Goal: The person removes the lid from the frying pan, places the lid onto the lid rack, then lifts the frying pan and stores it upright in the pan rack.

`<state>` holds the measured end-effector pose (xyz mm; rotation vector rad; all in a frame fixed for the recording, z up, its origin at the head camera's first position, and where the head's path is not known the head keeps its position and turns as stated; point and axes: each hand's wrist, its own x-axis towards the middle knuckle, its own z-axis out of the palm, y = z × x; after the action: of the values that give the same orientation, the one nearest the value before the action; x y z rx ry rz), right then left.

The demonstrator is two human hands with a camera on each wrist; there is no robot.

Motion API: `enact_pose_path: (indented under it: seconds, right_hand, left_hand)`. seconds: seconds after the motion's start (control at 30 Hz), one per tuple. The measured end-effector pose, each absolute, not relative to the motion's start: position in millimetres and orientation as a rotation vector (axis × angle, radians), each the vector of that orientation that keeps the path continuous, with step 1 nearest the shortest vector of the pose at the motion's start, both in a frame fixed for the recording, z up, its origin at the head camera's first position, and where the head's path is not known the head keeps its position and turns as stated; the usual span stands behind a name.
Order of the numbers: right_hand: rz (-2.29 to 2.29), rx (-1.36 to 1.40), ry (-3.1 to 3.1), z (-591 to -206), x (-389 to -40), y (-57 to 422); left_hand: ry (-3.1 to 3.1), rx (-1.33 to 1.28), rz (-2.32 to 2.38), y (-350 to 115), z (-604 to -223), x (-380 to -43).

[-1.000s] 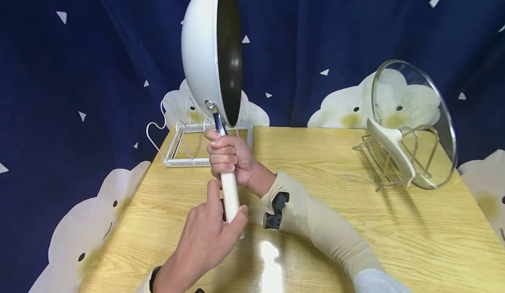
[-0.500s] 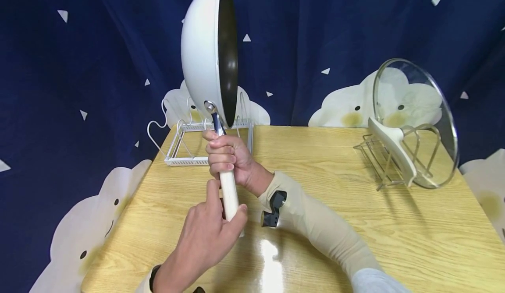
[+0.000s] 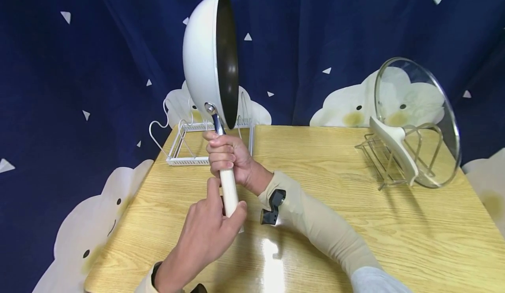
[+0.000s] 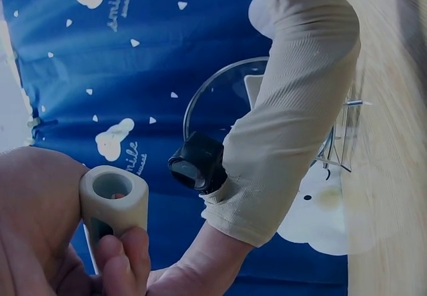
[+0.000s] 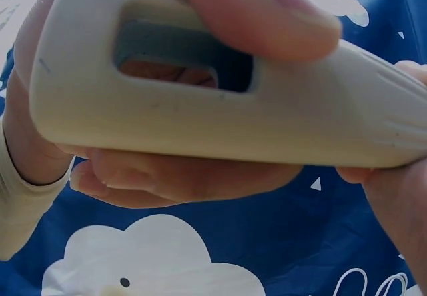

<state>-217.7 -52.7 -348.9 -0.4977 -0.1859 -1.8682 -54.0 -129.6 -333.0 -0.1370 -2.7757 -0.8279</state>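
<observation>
A wok (image 3: 199,56), white outside and dark inside, is held up on its side above the table, its bowl uppermost and its opening facing right. My right hand (image 3: 232,159) grips the white handle (image 3: 229,192) just below the metal joint, fingers curled round it. Lower down, my left hand (image 3: 207,231) holds the handle's end, thumb on one side and fingers on the other. The right wrist view shows the slot in the handle (image 5: 167,119) close up, with the left fingers under it. In the left wrist view the hollow end of the handle (image 4: 115,206) faces the camera.
A white wire rack (image 3: 187,161) stands behind the wok at the table's back left. At the right, a glass lid (image 3: 418,91) with a white handle (image 3: 394,146) leans in a metal wire stand (image 3: 384,177). Past the wooden table (image 3: 315,166) hangs a blue curtain (image 3: 335,21).
The wok's top edge has come down a little, so the whole bowl now shows in the head view. Both hands keep their hold on the handle.
</observation>
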Motion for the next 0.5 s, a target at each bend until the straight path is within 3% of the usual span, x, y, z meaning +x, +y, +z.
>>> enact_pose_path:
  seconds: [0.5]
  right_hand:
    - [-1.875,-0.476,-0.175,-357.5,-225.3,-53.1]
  left_hand:
    - [-2.797,-0.105,-0.870,-129.0,-338.5,-61.6]
